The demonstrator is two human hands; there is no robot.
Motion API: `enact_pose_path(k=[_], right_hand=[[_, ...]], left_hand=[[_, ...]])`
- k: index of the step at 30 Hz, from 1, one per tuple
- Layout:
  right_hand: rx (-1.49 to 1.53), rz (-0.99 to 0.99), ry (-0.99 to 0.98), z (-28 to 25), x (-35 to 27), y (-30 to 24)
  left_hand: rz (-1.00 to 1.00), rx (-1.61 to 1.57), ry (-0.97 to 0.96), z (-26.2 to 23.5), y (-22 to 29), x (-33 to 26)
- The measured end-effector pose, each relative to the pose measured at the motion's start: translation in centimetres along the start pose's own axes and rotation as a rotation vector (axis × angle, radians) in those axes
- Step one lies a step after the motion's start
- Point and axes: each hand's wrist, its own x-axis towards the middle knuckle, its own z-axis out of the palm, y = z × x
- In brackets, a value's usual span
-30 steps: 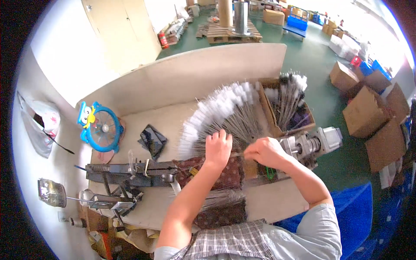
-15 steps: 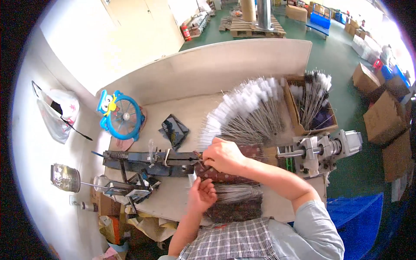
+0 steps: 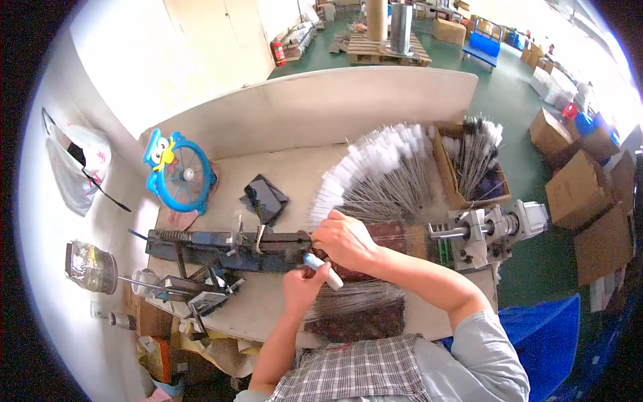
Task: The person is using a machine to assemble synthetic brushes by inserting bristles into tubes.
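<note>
My left hand (image 3: 303, 288) is closed around a short white cylinder with a blue end (image 3: 327, 272), which tilts down to the right; it looks like a brush head, but blur hides its kind. Just above it, my right hand (image 3: 345, 242) has its fingers pinched together at the right end of a dark metal rail fixture (image 3: 281, 245). What those fingers hold is hidden. Beyond the right hand, white-bristled wire brushes (image 3: 385, 161) lie fanned out on the table. Thin wire stems (image 3: 368, 295) lie on a dark red cloth (image 3: 355, 321) near my body.
A motor-driven clamp unit (image 3: 485, 231) stands at the table's right end. Behind it is a carton (image 3: 455, 191) of more brushes. A blue toy-shaped fan (image 3: 181, 175) and a dark pouch (image 3: 266, 199) sit at the left. A pale panel (image 3: 321, 100) borders the far side.
My left hand has moved up slightly and closed on the white cylinder, which now slants below my right hand. The right hand stays pinched by the rail's end. The view has shifted slightly.
</note>
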Motion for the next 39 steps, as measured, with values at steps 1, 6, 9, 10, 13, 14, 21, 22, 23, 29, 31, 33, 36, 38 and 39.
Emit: enact_pose_path(k=[1,6,9,10,13,14,21,22,23,29,31,33,36,38,39], right_hand=[[0.013,-0.113,0.123,-0.7,-0.6,-0.3],[0.024,-0.331,0.111,-1.7,-5.9,0.7],[-0.079,-0.226,-0.032,0.6,-8.6,4.4],[-0.082,-0.164,0.064,1.1,-8.6,5.9],[-0.087,0.023,0.250,0.3,-6.1,8.9],[-0.056,0.015,0.400,-0.1,-5.2,9.2],[-0.181,0.083,0.399,1.3,-3.7,12.7],[-0.158,0.076,0.433,1.0,-3.7,12.5],[-0.138,0.076,0.501,0.7,-3.5,12.3],[-0.150,0.228,0.503,1.7,-2.7,12.8],[-0.176,0.323,0.439,2.6,-2.0,12.8],[-0.192,0.307,0.422,2.5,-1.7,12.4],[-0.271,0.368,0.357,2.2,-2.1,11.9],[-0.216,0.242,0.525,1.0,-2.9,11.6],[-0.240,0.225,0.531,0.3,-3.1,10.7]], left_hand=[[-0.029,-0.115,-0.011,0.2,-0.4,0.1],[-0.023,-0.561,-0.038,1.9,1.7,-1.1],[-0.166,-1.049,0.056,3.9,3.1,-1.7],[-0.160,-1.043,0.056,4.0,2.9,-1.5],[0.050,-0.415,0.081,3.5,0.9,-0.6],[0.053,-0.414,0.094,3.2,0.7,-0.8],[0.233,-0.052,0.076,-0.7,-2.4,-1.4],[0.230,-0.049,0.080,-1.6,-3.0,-1.8],[0.079,-0.239,0.166,-2.5,-3.5,-2.4],[-0.185,-0.524,0.379,-4.9,-7.5,-3.7],[-0.234,-0.552,0.424,-5.3,-7.9,-4.4],[-0.217,-0.588,0.401,-6.2,-8.5,-4.7],[-0.201,-0.628,0.350,-7.3,-10.8,-4.2],[-0.225,-0.686,0.379,-7.5,-11.2,-3.4],[-0.243,-0.691,0.417,-7.9,-10.7,-3.6]])
